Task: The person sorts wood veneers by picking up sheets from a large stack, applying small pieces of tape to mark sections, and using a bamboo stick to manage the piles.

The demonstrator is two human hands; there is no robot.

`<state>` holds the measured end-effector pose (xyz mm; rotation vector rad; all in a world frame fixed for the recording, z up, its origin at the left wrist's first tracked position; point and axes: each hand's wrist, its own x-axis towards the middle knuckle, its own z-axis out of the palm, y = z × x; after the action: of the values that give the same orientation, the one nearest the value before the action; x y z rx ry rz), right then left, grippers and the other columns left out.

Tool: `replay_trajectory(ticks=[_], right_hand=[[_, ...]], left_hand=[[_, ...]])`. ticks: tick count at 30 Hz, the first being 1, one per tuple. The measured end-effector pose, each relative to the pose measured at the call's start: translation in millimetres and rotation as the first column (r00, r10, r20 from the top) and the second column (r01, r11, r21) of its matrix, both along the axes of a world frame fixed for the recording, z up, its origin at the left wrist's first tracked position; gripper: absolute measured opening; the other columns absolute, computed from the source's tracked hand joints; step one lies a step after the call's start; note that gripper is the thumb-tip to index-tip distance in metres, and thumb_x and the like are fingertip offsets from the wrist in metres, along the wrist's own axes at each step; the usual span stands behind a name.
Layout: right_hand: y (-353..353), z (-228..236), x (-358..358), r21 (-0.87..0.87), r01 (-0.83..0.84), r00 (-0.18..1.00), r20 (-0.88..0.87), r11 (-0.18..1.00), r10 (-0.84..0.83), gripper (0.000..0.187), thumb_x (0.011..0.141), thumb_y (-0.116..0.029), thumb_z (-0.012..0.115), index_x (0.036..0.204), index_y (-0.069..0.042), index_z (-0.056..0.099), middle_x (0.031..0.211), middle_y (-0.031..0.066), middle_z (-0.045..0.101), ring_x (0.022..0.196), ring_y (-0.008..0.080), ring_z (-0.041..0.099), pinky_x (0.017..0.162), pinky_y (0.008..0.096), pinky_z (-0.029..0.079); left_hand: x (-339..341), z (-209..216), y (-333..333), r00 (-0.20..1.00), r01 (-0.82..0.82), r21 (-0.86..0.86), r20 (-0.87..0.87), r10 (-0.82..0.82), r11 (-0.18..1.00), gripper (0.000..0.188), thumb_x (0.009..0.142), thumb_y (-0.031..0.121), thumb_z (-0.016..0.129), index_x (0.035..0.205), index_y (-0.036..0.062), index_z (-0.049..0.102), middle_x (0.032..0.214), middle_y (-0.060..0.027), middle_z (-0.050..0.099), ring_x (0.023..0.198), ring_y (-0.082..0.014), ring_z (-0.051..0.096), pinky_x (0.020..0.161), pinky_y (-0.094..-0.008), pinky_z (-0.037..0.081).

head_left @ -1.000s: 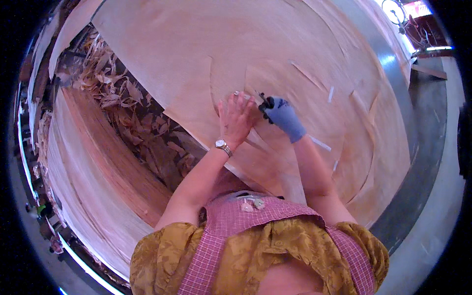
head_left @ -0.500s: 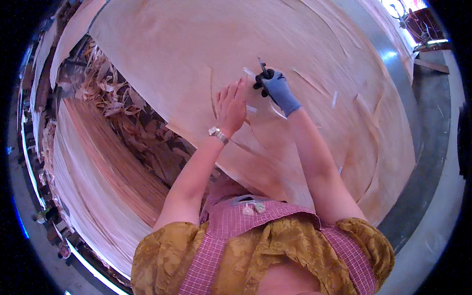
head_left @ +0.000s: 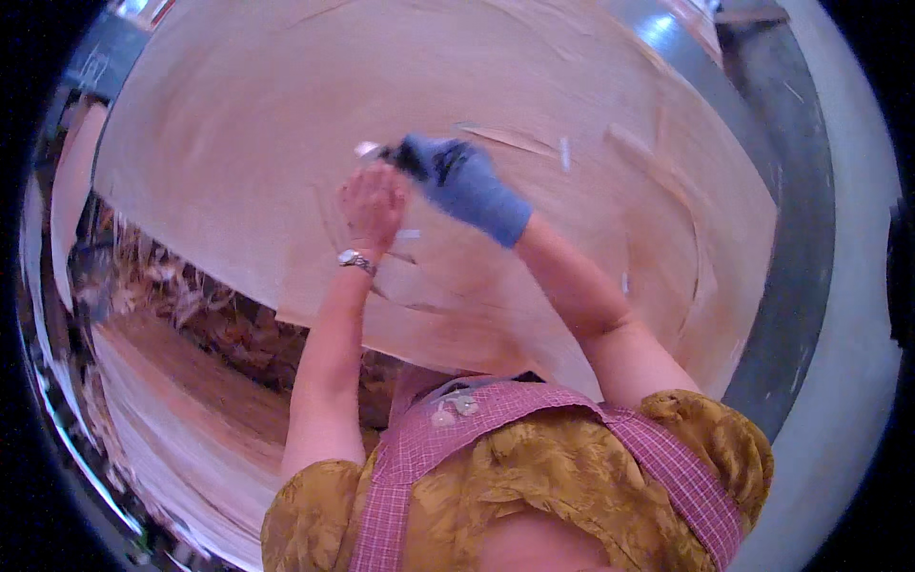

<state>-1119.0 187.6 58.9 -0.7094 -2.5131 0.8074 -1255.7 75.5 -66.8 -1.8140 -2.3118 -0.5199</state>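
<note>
A large pale wood veneer sheet (head_left: 286,105) spreads beneath both hands. My bare left hand (head_left: 375,202) lies on it with the fingers stretched out and fairly close together; a metal watch (head_left: 356,259) circles that wrist. Just beyond its fingertips, my right hand (head_left: 448,176), in a blue glove with black fingers, is closed round a slim dark pointed knife (head_left: 387,153). Motion blurs the knife and the glove. A bright whitish patch (head_left: 367,150) shows at the knife's tip; I cannot tell what it is. A white tape strip (head_left: 408,234) lies beside my left hand.
Curled veneer scraps (head_left: 224,319) fill a gap at the left, beside a stack of veneer sheets (head_left: 181,381). More white tape (head_left: 564,154) and long splits (head_left: 510,140) mark the sheet to the right. A dark metal table edge (head_left: 786,238) runs along the right side.
The view has shifted, so the sheet's far left part shows more. My right hand has swung to the left with the knife, now just beyond my left fingertips. My left hand stays flat.
</note>
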Motion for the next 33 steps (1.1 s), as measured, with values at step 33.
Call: replay_trajectory(ticks=[33], right_hand=[[-203.7, -65.5, 176.0, -0.064, -0.332, 0.865, 0.377, 0.941, 0.331, 0.047, 0.083, -0.037, 0.066, 0.116, -0.008, 0.049, 0.114, 0.0172, 0.052, 0.109, 0.0378, 0.052, 0.087, 0.0471, 0.048]], left_hand=[[25.0, 32.0, -232.1, -0.464, -0.422, -0.638, 0.762, 0.452, 0.644, 0.04, 0.091, 0.047, 0.062, 0.096, 0.0073, 0.058, 0.087, -0.0055, 0.064, 0.068, -0.0182, 0.065, 0.052, -0.0295, 0.051]])
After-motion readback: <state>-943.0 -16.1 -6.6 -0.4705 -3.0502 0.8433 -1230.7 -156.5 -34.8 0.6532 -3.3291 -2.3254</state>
